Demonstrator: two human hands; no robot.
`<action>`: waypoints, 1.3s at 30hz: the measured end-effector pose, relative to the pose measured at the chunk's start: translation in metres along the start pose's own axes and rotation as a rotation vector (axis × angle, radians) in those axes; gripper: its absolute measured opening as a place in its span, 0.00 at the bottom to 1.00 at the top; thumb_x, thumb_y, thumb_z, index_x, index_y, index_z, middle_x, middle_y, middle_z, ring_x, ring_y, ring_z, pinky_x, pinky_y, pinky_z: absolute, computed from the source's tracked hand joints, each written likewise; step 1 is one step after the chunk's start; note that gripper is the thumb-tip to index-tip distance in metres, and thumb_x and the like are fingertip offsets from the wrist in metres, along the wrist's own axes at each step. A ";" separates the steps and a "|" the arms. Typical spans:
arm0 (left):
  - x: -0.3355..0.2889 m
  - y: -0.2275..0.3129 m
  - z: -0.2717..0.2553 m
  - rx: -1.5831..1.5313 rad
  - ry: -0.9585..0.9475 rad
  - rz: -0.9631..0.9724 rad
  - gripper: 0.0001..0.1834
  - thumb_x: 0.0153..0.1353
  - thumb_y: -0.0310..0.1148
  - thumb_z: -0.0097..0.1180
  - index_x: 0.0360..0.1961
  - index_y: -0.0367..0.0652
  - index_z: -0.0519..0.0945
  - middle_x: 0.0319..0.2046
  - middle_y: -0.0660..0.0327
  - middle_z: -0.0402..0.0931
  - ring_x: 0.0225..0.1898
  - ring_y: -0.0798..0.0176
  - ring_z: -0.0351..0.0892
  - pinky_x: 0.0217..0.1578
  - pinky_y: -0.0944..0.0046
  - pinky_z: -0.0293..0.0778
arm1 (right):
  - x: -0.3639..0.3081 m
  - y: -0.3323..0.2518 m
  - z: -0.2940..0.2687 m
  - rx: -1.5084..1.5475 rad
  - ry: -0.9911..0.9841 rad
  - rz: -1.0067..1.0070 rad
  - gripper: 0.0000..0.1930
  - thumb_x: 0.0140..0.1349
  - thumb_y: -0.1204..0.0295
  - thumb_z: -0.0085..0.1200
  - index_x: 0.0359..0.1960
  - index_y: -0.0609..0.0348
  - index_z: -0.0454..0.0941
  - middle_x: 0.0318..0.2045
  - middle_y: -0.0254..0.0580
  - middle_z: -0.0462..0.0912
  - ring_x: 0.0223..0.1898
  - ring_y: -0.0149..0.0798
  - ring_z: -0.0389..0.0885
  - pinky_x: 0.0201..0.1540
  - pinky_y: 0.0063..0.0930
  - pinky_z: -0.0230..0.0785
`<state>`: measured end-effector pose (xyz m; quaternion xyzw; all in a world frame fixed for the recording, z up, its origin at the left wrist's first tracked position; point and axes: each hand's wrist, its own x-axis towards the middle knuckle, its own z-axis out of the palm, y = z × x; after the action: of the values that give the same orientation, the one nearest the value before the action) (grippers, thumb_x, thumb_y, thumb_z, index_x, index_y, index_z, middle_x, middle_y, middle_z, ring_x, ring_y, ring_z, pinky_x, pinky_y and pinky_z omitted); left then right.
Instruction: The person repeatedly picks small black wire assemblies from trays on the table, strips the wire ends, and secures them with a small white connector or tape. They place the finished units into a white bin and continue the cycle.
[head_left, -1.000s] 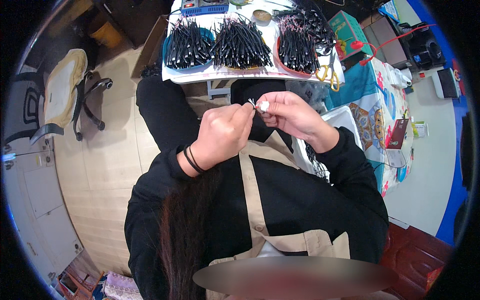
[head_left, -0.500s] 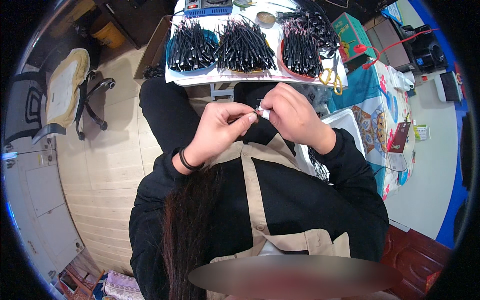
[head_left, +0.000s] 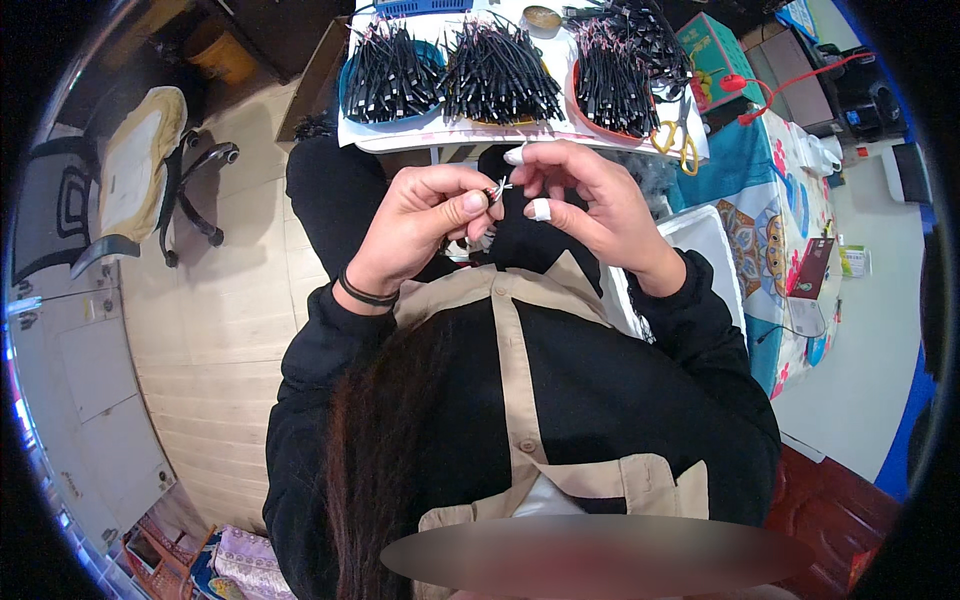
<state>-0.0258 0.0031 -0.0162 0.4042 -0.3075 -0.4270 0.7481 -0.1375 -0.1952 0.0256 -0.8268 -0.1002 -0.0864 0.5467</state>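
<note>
My left hand [head_left: 425, 215] pinches a thin cable between thumb and forefinger; its stripped, fanned-out wire ends [head_left: 502, 187] stick out to the right. Most of that cable is hidden by the fingers. Just to the right, my right hand [head_left: 590, 200] is apart from the wires, its thumb and fingers spread, with white wrapping on the thumb and forefinger tips. Beyond the hands, bundles of short black cables fill a blue basin [head_left: 347, 98], a yellow basin [head_left: 500, 121] and a red basin [head_left: 590, 124] along the table's near edge.
Yellow-handled scissors [head_left: 677, 143] lie at the right corner of the white table [head_left: 400, 140]. A small round tin [head_left: 541, 20] and a blue device [head_left: 420, 7] sit farther back. A white foam box [head_left: 715, 235] stands by my right forearm. An office chair [head_left: 140, 160] is at the left.
My right hand has let go of the wire ends and opened, moving off to the right. The wire ends now show fanned out from my left hand. The view has shifted slightly.
</note>
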 end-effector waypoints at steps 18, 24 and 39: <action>0.003 -0.012 0.003 -0.246 -0.007 0.075 0.08 0.62 0.28 0.59 0.37 0.33 0.78 0.29 0.60 0.77 0.23 0.74 0.68 0.25 0.75 0.64 | 0.018 0.008 -0.019 -0.594 0.254 -0.083 0.07 0.54 0.80 0.55 0.36 0.62 0.74 0.33 0.47 0.76 0.36 0.48 0.77 0.39 0.37 0.71; 0.001 -0.015 0.007 -0.288 -0.017 0.047 0.07 0.61 0.23 0.57 0.38 0.30 0.79 0.26 0.61 0.75 0.23 0.73 0.70 0.25 0.74 0.66 | -0.003 0.002 -0.003 -0.388 0.086 -0.228 0.16 0.52 0.74 0.64 0.44 0.61 0.79 0.44 0.47 0.81 0.43 0.42 0.81 0.42 0.29 0.74; 0.017 0.001 -0.001 1.063 -0.169 0.503 0.11 0.49 0.21 0.61 0.36 0.38 0.81 0.26 0.55 0.78 0.26 0.56 0.79 0.28 0.63 0.73 | -0.008 0.019 0.003 0.640 -0.155 0.542 0.07 0.65 0.70 0.53 0.35 0.61 0.75 0.27 0.32 0.76 0.28 0.26 0.71 0.29 0.20 0.62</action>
<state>-0.0169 -0.0111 -0.0139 0.6026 -0.6241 -0.0547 0.4944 -0.1401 -0.2000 0.0052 -0.6159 0.0583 0.1585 0.7695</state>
